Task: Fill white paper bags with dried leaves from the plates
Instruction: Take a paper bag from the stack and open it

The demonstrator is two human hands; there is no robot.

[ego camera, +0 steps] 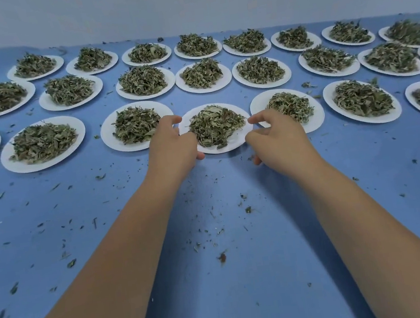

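Blue table [247, 287] bears three rows of white plates [44, 164], leaf crumbs [222, 258] scattered.

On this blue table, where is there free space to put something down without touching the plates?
Free: the near part of the blue table, in front of the front row, between and beside both forearms; only leaf crumbs there. Crowded: the three rows of plates behind, with narrow gaps. The left hand and right hand flank the middle front plate.
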